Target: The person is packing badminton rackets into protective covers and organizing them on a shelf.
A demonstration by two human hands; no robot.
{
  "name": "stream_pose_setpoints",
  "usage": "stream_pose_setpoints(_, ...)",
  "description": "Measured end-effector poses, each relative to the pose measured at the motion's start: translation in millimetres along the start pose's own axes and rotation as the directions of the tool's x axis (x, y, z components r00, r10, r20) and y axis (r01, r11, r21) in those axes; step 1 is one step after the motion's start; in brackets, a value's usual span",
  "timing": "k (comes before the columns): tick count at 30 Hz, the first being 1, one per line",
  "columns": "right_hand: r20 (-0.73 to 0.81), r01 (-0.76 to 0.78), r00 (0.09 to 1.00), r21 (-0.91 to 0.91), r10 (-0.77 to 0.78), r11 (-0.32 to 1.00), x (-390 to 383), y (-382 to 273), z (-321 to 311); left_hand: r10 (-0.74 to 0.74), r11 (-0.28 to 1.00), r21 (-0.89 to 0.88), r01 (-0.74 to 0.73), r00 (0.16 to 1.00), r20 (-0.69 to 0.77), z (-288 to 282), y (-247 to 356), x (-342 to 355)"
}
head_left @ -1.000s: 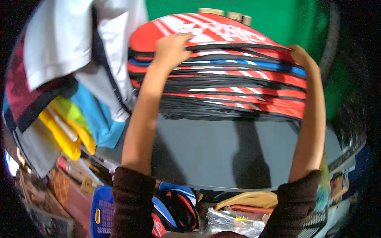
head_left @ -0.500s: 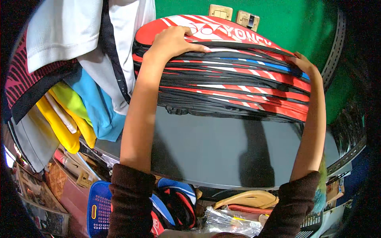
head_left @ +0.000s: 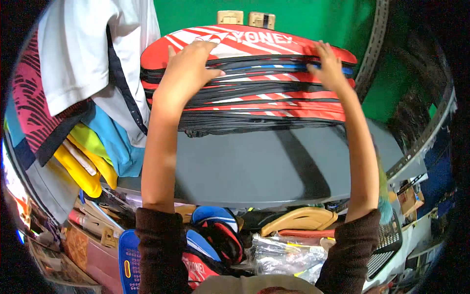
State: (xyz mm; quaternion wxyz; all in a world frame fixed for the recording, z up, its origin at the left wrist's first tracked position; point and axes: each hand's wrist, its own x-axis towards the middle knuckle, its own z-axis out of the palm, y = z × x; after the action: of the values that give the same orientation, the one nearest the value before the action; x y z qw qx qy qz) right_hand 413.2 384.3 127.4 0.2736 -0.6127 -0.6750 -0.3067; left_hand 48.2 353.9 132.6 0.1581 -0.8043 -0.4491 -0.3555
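A stack of racket bags (head_left: 274, 105), red and white with black edges and a blue stripe in one layer, lies flat on a grey shelf (head_left: 254, 169). My left hand (head_left: 188, 73) rests on the left part of the top bag (head_left: 264, 46), fingers spread over it and the thumb by its front edge. At the right part of the stack, my right hand (head_left: 330, 68) has its fingers apart against the top bags' front side. Neither hand is closed around a bag.
Hanging shirts (head_left: 81, 59) in several colours crowd the left side. A green wall (head_left: 313, 14) with two switch plates (head_left: 262, 19) stands behind. Under the shelf are a blue basket (head_left: 128, 264), more racket bags (head_left: 218, 235) and plastic-wrapped packages (head_left: 289, 255).
My right hand has come off the stack's right end and moved inward to its front. My left hand has stayed on the top bag's left part. The whole view has shifted.
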Motion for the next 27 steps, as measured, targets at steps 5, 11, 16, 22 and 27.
stream_pose_setpoints(5, 0.044, 0.31, 0.947, 0.124, -0.318, 0.943, -133, -117, -110, 0.298, 0.925, -0.155, -0.346, 0.917, -0.264, -53, 69, -106)
stream_pose_setpoints(11, 0.416, 0.043, 0.843, 0.58, -0.341, 0.813, -287, -148, -176, -0.27, 0.74, -0.619, 0.264, 0.959, 0.086, -25, 68, -353)
stream_pose_setpoints(16, 0.613, -0.546, 0.782, 0.585, 0.113, 0.6, -399, -139, -169, -0.634, 0.525, -0.376, 0.763, 0.646, 0.426, -6, 94, -569)
stream_pose_setpoints(22, 0.771, -0.726, 0.636, 0.586, 0.027, 0.36, -495, -185, -135, -0.548, 0.663, -0.201, 0.721, 0.651, 0.526, -32, 115, -619)
stream_pose_setpoints(27, 0.748, -0.662, 0.659, 0.625, -0.076, 0.414, -518, -244, -131, -0.313, 0.818, -0.317, 0.48, 0.833, 0.456, -12, 132, -576)
